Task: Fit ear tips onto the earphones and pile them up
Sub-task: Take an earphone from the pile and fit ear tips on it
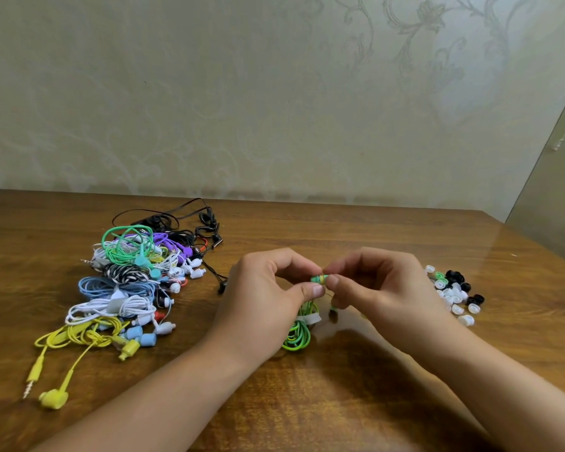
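My left hand (pixel 268 288) pinches a green earbud (pixel 318 278) between thumb and fingers above the table's middle. My right hand (pixel 375 285) meets it from the right, fingertips pinched at the bud's end; whatever they hold is hidden. The green earphone's coiled cable (pixel 297 336), bound with a white tie, hangs below the hands and rests on the wood. A pile of earphones (pixel 128 282) in many colours lies to the left. Loose ear tips (pixel 454 293), white, black and green, are scattered to the right.
A brown wooden table (pixel 340 402) carries everything, with a pale patterned wall behind it. A yellow earphone (pixel 53 398) trails from the pile toward the front left. Black cables (pixel 177 216) loop at the back of the pile.
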